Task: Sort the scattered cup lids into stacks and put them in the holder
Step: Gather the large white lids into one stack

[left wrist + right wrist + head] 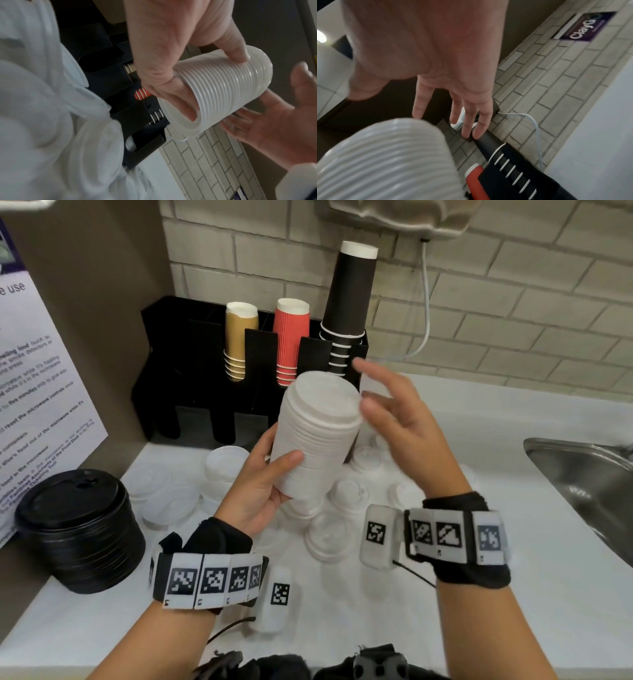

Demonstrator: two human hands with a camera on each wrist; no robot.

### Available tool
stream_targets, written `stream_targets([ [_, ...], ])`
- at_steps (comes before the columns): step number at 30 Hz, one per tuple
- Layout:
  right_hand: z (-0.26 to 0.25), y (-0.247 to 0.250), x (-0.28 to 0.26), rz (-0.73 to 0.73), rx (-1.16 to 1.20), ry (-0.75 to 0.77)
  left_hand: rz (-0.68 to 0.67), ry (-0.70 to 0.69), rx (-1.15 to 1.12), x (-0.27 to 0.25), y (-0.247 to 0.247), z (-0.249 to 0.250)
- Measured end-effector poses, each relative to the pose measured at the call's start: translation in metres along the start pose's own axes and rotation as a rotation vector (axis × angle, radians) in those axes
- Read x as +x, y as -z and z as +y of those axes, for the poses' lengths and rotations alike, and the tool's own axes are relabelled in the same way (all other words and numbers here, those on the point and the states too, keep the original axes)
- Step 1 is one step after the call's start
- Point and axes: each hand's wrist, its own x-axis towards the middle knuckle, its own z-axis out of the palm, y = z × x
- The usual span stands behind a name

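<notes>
Left hand [260, 491] holds a tall white lid stack [315, 436] off the counter [513, 594], tilted, top leaning away toward the holder [164, 364]; thumb lies across the near side of the stack about midway, fingers curl round the far side and under its lower end; in the left wrist view the fingers [154, 75] wrap the open bottom end of the stack [223, 86] and one fingertip presses the ribbed side near the top. Right hand [404, 426] is spread and relaxed, gripping nothing, just right of the stack's top; whether its fingertips touch the top lid cannot be told, motion blur; right wrist view shows straight fingers [423, 100] above the stack [385, 162], small gap visible at the index tip.

Stack sits in the air in front of the holder, between both hands; loose lids [332, 529] lie scattered on the counter below and around, some already in short piles; black lid stack [78, 529] stands at the counter's left edge.

Holder is black, against the brick wall, with gold cups [238, 340], red cups [289, 340] and black cups [347, 302] upside down in its slots; sink [582, 474] at right; notice [37, 371] on the left panel.
</notes>
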Motion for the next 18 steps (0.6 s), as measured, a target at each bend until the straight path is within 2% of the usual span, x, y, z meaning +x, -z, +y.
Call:
stream_targets([
  [2, 0.010, 0.008, 0.008, 0.083, 0.036, -0.064, 0.039, -0.038, -0.016, 0.001, 0.005, 0.014],
  [3, 0.018, 0.009, 0.011, 0.075, -0.017, -0.122, 0.057, -0.058, -0.014, 0.002, 0.008, 0.022],
  [4, 0.028, 0.006, 0.013, 0.008, -0.107, -0.184, 0.069, -0.080, -0.006, 0.002, 0.011, 0.031],
  [6, 0.045, -0.008, 0.014, -0.280, -0.342, -0.237, 0.090, -0.119, 0.011, 0.001, 0.017, 0.050],
  [8, 0.055, -0.033, 0.011, -0.600, -0.512, -0.187, 0.100, -0.158, 0.020, 0.000, 0.024, 0.068],
  [10, 0.056, -0.067, 0.010, -0.791, -0.562, -0.109, 0.107, -0.197, 0.038, -0.003, 0.029, 0.082],
  [15, 0.051, -0.159, 0.016, -1.028, -0.751, 0.173, 0.133, -0.236, 0.023, -0.013, 0.036, 0.100],
  [18, 0.053, -0.197, 0.024, -1.110, -0.855, 0.233, 0.136, -0.243, 0.014, -0.020, 0.036, 0.105],
])
